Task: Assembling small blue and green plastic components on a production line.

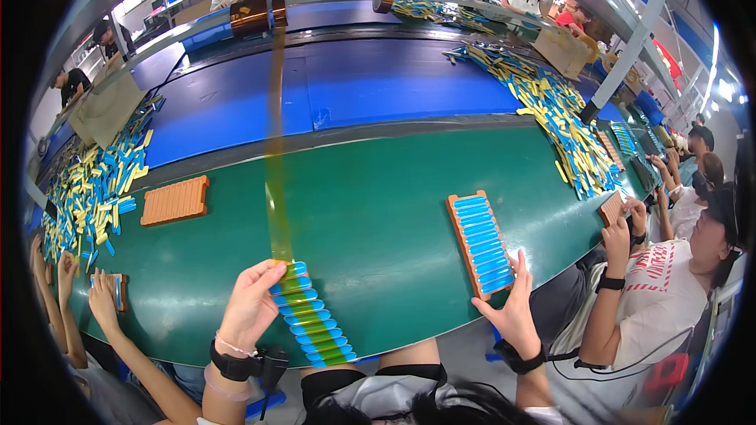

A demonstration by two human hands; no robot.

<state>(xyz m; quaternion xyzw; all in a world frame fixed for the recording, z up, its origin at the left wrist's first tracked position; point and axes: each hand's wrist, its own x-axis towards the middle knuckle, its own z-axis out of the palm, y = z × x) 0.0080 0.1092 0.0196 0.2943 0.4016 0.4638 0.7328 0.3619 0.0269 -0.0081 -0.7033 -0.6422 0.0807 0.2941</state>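
Note:
My left hand (253, 299) is closed at the far end of a taped strip of blue pieces (315, 322), thumb and fingertips pinching it. The pieces are slim with rounded ends, lying side by side under a yellowish tape (277, 149) that stretches up to a roll overhead. To the right, an orange-brown slotted tray (478, 245) holds a row of similar blue pieces. Around its near right corner my right hand (513, 311) is spread, thumb by the near edge and fingers along the right side. Whether it presses on the tray, I cannot tell.
A slotted tray (175, 200) without pieces lies at left on the green table (378, 189). Blue and yellow strips are heaped at left (98, 189) and right (563, 122). An amber tape roll (250, 17) hangs on a rail beyond. Co-workers sit close on both sides.

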